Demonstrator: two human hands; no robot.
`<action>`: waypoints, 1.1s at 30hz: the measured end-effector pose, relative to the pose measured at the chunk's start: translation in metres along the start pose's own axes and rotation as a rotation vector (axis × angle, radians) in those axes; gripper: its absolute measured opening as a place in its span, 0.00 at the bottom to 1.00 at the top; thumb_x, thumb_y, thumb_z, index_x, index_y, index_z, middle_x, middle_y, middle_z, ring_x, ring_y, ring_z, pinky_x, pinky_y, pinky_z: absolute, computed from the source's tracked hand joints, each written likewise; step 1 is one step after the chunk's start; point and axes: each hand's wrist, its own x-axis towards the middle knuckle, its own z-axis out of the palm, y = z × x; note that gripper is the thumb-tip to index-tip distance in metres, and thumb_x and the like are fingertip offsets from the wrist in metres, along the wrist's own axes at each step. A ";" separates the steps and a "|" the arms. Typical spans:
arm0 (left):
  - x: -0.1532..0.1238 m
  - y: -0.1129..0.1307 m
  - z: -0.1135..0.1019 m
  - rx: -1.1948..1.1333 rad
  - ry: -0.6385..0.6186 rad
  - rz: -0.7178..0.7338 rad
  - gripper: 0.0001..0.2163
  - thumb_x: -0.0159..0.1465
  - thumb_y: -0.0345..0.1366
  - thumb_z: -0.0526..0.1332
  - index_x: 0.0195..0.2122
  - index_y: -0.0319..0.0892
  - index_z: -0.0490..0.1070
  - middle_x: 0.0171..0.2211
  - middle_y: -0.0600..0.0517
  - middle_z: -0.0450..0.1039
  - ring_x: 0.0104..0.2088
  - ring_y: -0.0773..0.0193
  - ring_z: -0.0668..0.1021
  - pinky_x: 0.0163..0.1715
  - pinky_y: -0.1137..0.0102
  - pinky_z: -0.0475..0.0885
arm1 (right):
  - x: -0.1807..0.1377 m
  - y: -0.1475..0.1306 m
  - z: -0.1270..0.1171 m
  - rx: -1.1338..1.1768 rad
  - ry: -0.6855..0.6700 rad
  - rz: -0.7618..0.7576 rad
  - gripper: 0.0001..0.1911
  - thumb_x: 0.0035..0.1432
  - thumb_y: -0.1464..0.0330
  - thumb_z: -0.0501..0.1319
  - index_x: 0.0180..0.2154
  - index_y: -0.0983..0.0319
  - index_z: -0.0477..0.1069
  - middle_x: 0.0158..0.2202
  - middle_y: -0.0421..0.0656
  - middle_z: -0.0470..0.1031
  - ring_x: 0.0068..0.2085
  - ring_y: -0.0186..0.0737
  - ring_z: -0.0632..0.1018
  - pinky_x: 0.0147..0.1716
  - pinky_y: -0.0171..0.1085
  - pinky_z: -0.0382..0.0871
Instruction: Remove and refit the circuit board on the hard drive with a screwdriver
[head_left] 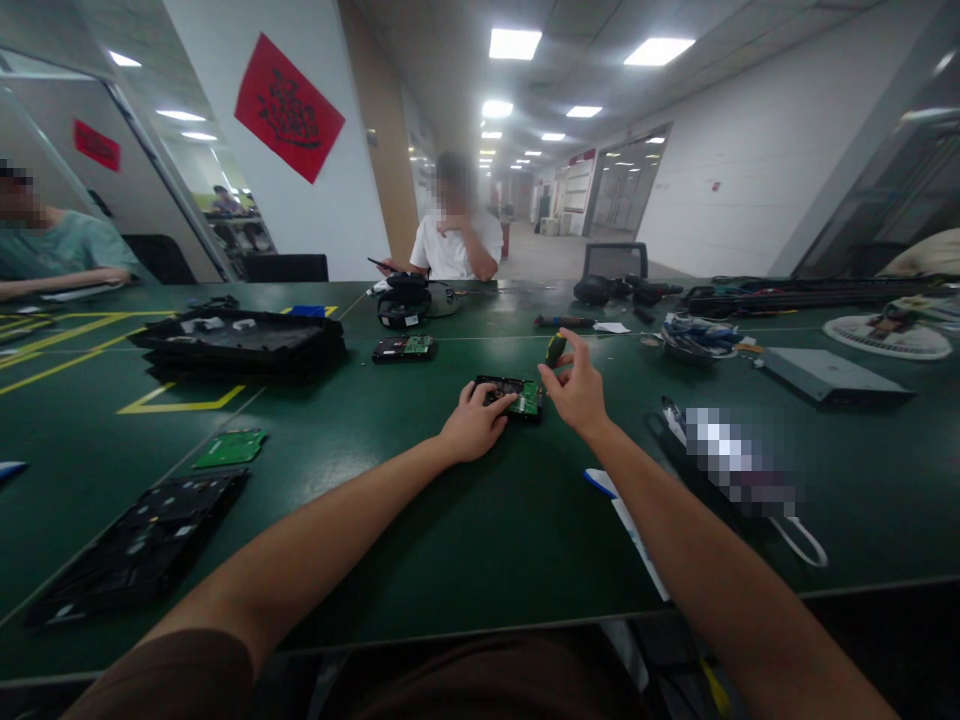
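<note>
In the middle of the green table lies a hard drive, its green circuit board facing up. My left hand rests on the drive's left part, fingers spread out over it. My right hand pinches a screwdriver with a dark green and yellow handle between thumb and fingers. The screwdriver stands tilted over the right end of the drive; its tip is too small to make out. A second hard drive sits farther back, to the left.
Stacked black trays stand at the back left. A loose green circuit board and black plastic panels lie left. Bundled cables and a grey metal box are at right. Across the table sits a person.
</note>
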 end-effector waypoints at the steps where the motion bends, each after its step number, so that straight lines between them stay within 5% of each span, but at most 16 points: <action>1: 0.000 0.000 0.000 0.002 -0.001 0.002 0.23 0.72 0.41 0.56 0.69 0.57 0.64 0.66 0.46 0.56 0.69 0.41 0.58 0.69 0.39 0.53 | 0.000 0.000 0.000 0.013 -0.003 0.000 0.36 0.64 0.61 0.63 0.69 0.53 0.54 0.44 0.46 0.78 0.26 0.38 0.77 0.31 0.41 0.76; 18: 0.000 0.001 0.000 0.010 0.017 -0.004 0.22 0.72 0.42 0.57 0.68 0.56 0.66 0.66 0.45 0.56 0.69 0.36 0.56 0.69 0.41 0.53 | -0.001 0.000 0.001 0.006 0.006 -0.009 0.36 0.65 0.62 0.61 0.69 0.54 0.51 0.43 0.45 0.77 0.26 0.38 0.78 0.32 0.42 0.76; 33: 0.001 0.000 0.001 0.029 0.013 0.026 0.23 0.73 0.41 0.56 0.69 0.54 0.64 0.65 0.45 0.57 0.68 0.42 0.59 0.71 0.42 0.51 | 0.000 0.001 0.000 -0.054 0.052 -0.053 0.34 0.63 0.59 0.64 0.67 0.55 0.57 0.43 0.45 0.77 0.24 0.36 0.74 0.32 0.42 0.75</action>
